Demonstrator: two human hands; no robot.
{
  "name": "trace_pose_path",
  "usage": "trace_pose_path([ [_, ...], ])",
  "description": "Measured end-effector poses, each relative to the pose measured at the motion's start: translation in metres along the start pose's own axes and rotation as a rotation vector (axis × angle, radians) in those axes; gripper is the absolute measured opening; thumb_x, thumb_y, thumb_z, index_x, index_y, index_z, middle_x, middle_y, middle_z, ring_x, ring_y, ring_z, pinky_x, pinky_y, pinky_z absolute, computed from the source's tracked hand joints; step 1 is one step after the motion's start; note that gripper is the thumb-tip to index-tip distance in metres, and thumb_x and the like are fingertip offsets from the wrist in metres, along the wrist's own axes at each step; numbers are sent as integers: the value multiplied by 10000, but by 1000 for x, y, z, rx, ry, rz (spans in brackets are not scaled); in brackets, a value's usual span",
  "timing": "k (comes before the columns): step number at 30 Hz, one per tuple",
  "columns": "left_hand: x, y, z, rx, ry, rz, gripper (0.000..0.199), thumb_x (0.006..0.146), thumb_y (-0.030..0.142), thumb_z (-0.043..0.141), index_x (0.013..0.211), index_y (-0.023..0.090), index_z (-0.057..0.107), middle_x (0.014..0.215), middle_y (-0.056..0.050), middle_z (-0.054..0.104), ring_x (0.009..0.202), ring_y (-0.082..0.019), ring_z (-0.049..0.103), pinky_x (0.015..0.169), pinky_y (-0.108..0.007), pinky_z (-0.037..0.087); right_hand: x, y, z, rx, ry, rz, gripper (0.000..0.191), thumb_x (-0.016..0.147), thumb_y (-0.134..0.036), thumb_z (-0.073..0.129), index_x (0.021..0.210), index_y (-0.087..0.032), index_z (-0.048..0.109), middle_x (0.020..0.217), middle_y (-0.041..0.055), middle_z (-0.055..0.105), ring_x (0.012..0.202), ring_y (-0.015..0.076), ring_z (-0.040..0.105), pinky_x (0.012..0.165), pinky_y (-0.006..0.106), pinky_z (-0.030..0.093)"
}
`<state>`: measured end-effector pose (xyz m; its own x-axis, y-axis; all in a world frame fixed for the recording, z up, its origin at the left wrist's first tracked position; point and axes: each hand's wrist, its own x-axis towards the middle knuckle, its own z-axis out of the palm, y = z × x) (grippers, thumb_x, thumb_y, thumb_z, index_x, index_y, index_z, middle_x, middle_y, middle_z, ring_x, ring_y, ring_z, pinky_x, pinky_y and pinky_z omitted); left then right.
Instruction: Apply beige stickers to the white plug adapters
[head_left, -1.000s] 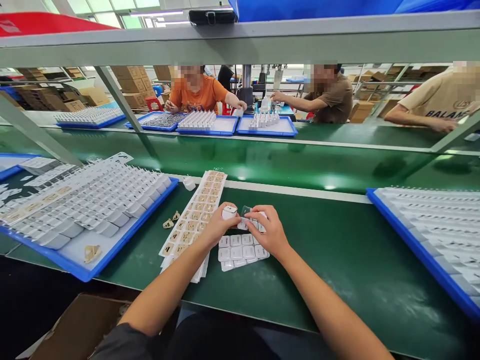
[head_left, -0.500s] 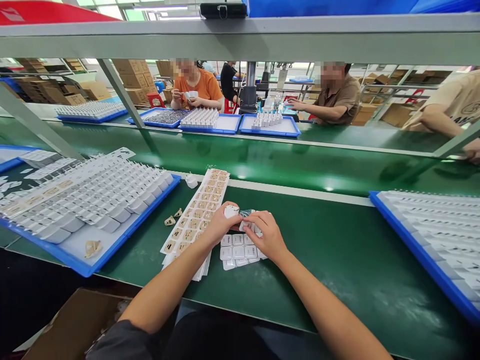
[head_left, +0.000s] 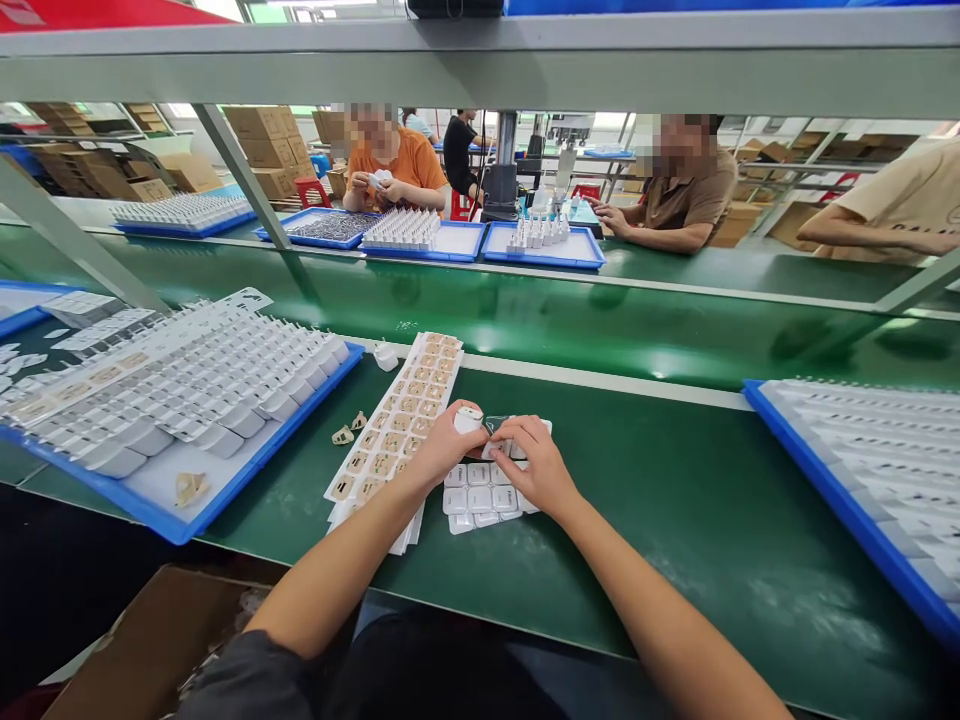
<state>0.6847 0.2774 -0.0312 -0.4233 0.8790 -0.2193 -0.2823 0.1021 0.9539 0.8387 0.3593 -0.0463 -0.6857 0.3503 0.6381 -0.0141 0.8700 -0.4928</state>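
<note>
My left hand (head_left: 448, 440) is closed around a small white plastic housing (head_left: 469, 420), its rounded top showing above the thumb. Beside it, my right hand (head_left: 534, 458) has its thumb and fingers pressed together on a sheet of white square labels (head_left: 491, 450), partly covered by the fingers. Some clear film shows between the two hands. More white label sheets (head_left: 480, 497) lie on the green table just below my hands. A stack of long strips with beige stickers (head_left: 386, 440) lies under and beside my left forearm.
Left, a blue tray (head_left: 247, 492) holds rows of white housings. Another filled blue tray (head_left: 757, 400) is at the right. Small beige pieces (head_left: 343, 435) and a loose white housing (head_left: 385, 356) lie beyond the strips. A shelf beam (head_left: 480, 80) crosses above; co-workers sit across the line.
The camera view has shifted slightly. My hands stay together with the white housing and label sheet, moving very little. Across the line, a co-worker in orange has lowered their hands' work slightly.
</note>
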Motion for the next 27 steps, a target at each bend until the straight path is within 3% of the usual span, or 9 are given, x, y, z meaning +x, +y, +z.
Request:
trace_pose_path([
  [10,3,-5,-4,-8,-45,15,424,572,159,689,937,212,481,609,65,630,554,-118,590,564,-226,510,8,6,-23,176,-184,34,68,936,-181,593,932,-227,642,1024,57,640,990,199,596,901,370,494],
  [19,5,1,-3,-113,35,-100,512,515,169,702,969,208,469,612,53,633,525,-114,584,504,-202,483,12,0,-31,161,-187,-31,83,963,-230,568,947,-227,650,1047,73,637,1012,205,607,903,377,520],
  [27,2,8,-2,-162,41,-154,399,516,196,706,852,192,490,587,23,616,561,-109,572,480,-166,446,14,-9,-37,175,-228,-79,91,991,-235,528,956,-230,611,944,56,644,927,194,582,844,360,508],
])
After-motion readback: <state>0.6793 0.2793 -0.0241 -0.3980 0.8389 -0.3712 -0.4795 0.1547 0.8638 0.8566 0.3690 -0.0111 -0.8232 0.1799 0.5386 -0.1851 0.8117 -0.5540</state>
